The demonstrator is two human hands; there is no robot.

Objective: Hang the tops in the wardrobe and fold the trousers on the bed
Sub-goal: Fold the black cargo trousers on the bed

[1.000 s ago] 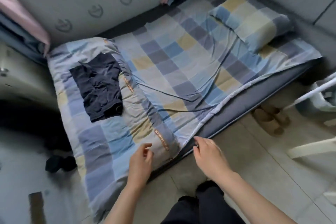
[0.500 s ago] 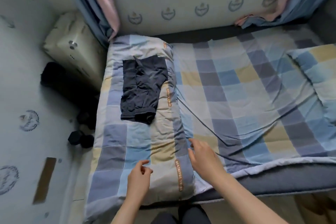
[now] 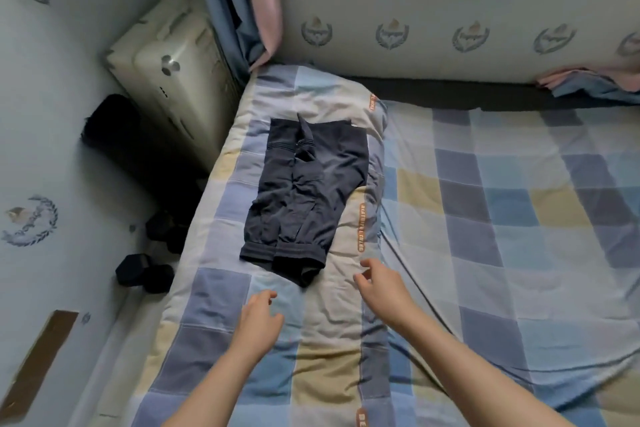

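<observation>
A pair of dark navy fabric trousers (image 3: 304, 191) lies folded on the folded checked quilt (image 3: 221, 288) at the left side of the bed (image 3: 519, 218), so the folding part looks done or nearly done. Both hands, left (image 3: 259, 319) and right (image 3: 379, 282), hover just before the trouser cuffs, fingers loosely spread, holding nothing. No tops and no wardrobe are in view, so I cannot judge that part.

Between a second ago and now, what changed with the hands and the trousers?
Both hands left the quilt's near edge and reached forward: right hand now beside the cuffs of the dark trousers, left hand short of them. Neither holds anything. The trousers stayed folded on the quilt.
</observation>
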